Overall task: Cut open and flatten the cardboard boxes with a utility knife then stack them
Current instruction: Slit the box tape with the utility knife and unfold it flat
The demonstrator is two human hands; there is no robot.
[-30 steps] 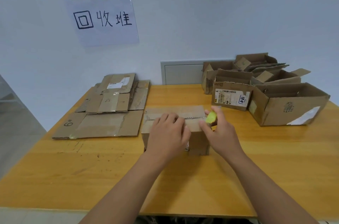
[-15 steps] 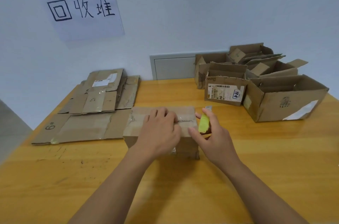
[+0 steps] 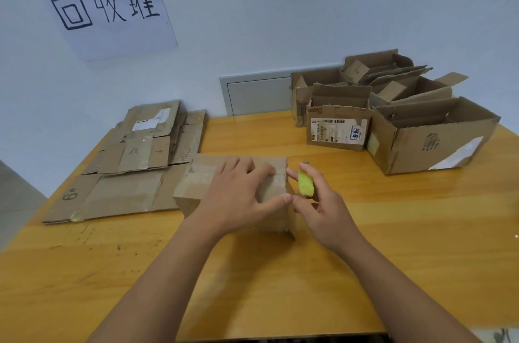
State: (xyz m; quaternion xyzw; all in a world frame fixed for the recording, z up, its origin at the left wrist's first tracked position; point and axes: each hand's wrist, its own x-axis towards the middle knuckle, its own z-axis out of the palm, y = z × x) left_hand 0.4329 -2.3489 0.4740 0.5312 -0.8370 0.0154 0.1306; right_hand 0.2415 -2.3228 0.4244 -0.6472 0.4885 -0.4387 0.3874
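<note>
Knife (image 3: 305, 183) drawn clear of taped brown box (image 3: 196, 182), right fingers (image 3: 302, 203) gripping it, left fingers (image 3: 238, 167) flat

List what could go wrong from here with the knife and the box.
1. The left hand rests flat on the box, its thumb right beside the yellow-green utility knife that the right hand holds; a slip could cut it.
2. The box overlaps the flattened stack; a deep cut could mar it.

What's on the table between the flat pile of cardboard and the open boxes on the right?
In the head view, the taped box under the left hand, and the right hand holding the yellow-green knife.
</note>
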